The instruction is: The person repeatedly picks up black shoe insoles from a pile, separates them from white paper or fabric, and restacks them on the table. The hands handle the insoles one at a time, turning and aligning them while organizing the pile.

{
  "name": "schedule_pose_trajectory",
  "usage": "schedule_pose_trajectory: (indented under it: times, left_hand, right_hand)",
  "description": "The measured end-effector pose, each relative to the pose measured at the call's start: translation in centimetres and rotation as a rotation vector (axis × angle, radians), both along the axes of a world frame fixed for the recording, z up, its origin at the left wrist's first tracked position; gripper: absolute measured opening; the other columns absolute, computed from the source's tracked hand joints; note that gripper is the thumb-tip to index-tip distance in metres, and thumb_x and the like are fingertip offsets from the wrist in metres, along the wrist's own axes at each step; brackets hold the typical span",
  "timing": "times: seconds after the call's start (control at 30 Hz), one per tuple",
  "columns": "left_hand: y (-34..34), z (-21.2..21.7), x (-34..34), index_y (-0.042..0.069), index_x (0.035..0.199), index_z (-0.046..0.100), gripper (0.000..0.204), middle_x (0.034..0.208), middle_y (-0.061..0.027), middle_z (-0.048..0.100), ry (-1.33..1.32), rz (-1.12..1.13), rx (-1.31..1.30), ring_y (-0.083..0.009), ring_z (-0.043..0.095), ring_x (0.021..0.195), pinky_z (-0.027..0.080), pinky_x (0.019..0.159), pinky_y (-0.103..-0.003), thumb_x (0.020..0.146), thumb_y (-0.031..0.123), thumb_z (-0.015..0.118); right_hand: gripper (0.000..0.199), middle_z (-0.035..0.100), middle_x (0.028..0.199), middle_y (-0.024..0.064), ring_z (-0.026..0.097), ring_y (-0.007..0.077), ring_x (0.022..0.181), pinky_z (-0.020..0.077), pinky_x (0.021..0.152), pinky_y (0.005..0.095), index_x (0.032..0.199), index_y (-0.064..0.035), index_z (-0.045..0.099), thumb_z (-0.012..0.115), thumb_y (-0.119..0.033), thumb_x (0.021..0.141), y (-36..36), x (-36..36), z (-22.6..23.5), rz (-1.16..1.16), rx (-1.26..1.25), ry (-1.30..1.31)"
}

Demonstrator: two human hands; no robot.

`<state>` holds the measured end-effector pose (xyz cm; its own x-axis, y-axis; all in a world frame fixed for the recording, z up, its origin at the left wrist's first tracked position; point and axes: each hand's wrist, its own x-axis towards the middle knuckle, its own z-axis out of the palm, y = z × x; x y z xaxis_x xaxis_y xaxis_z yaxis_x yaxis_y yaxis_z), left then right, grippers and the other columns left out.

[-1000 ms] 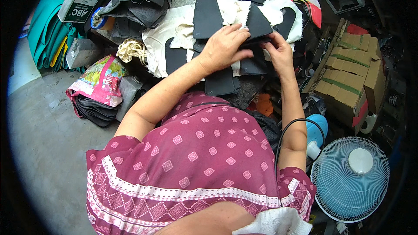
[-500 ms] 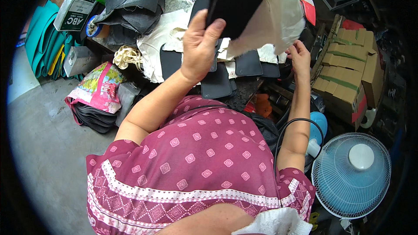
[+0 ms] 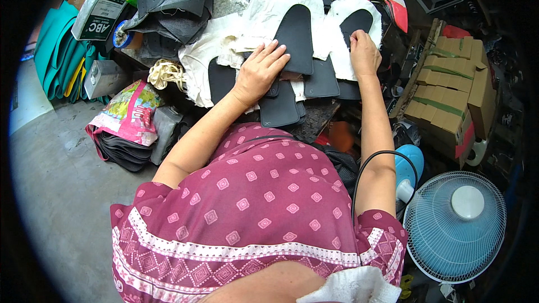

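Observation:
My left hand (image 3: 261,74) lies flat, fingers stretched, over the lower left edge of a large black insole-shaped piece (image 3: 297,39) on white cloth. My right hand (image 3: 365,55) has its fingers bent and drawn together at a smaller-looking dark piece (image 3: 357,21), which rests on another patch of white cloth (image 3: 336,56). What its fingertips pinch, if anything, is hidden. Around my hands, more black insole pieces (image 3: 279,106) overlap along the table's near edge. One black piece (image 3: 220,82) lies left of my left hand, partly on frayed white cloth (image 3: 193,59).
Grey punched material (image 3: 174,0) is heaped at the back left, near a tin (image 3: 100,5) and a coil of cream strips (image 3: 165,74). On the right are cardboard boxes (image 3: 441,98) and a blue fan (image 3: 455,230). A colourful bag (image 3: 126,112) sits left of the table.
The black piece and white cloth, lifted in my left hand before, now lie on the table. My left hand has come down and flattened; my right hand has moved slightly left and up.

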<state>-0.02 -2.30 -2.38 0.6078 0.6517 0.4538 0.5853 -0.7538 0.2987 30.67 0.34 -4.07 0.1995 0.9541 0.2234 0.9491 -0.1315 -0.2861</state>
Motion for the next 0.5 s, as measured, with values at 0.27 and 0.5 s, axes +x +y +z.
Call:
schedule_pose_trajectory:
  times: [0.27, 0.5]
  left_hand:
    - [-0.2, -0.5, -0.1, 0.006, 0.121, 0.062, 0.041, 0.131, -0.0121, 0.06, -0.024, 0.009, -0.034, -0.031, 0.052, 0.129, 0.04, 0.109, -0.047, 0.081, 0.007, 0.066]
    - [0.0, -0.3, -0.2, 0.007, 0.119, 0.061, 0.037, 0.128, -0.0104, 0.06, -0.002, 0.006, 0.001, -0.0304, 0.053, 0.126, 0.041, 0.107, -0.047, 0.082, 0.01, 0.064]
  right_hand:
    - [0.027, 0.07, 0.092, 0.0126, 0.067, 0.0349, 0.084, 0.0517, 0.075, 0.0451, 0.114, -0.0124, 0.062, 0.057, -0.012, 0.088, -2.4, 8.7, -0.3, -0.264, 0.206, 0.251]
    - [0.032, 0.066, 0.074, 0.0071, 0.063, 0.0183, 0.067, 0.0488, 0.064, 0.0347, 0.092, -0.0068, 0.07, 0.072, -0.037, 0.084, -3.8, 5.3, -1.8, -0.201, -0.388, 0.448]
